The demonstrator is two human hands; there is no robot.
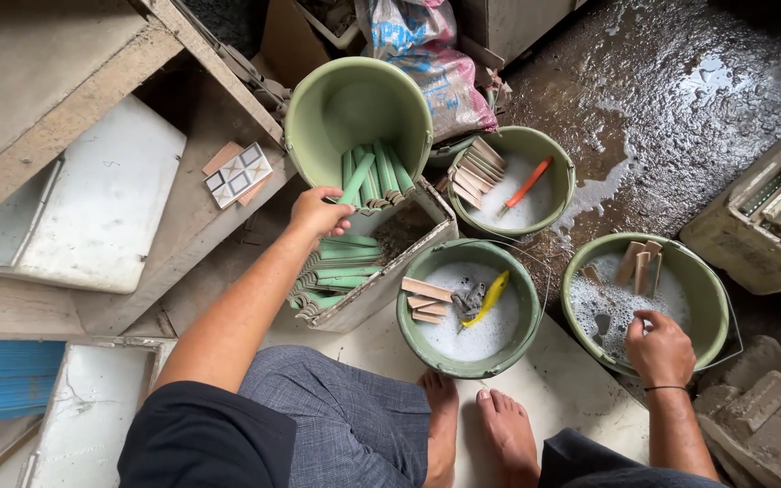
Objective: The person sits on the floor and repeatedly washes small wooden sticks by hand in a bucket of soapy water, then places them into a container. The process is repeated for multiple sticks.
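Gripping: my left hand (316,215) has its fingers curled round one green trim tile (357,178), a long, narrow, glazed piece with a rounded edge, held by its lower end.
Tile position: it slants up from the hand into the tipped green bucket (354,113), touching the other green pieces standing there.
Right hand: my right hand (660,348) hovers at the near rim of the right soapy bucket (711,289), fingers loosely bent with thumb and fingertips close together; I cannot tell whether it pinches anything.
Right bucket: foam, with a few tan tile strips (636,264) leaning at its far side.
Box: a worn white box (390,276) just below my left hand holds a stack of green trim tiles (336,276) lying on their sides.
Middle bucket: the middle bucket (467,361), near my bare feet, holds suds, tan strips, a yellow brush (488,296) and a dark scrubber.
Far bucket: the far bucket (560,176) holds suds, a row of tan strips and an orange-handled brush (528,183).
Floor: wet concrete floor (680,99) at the upper right corner; a patterned tile (239,175) lies on a board at the left edge.
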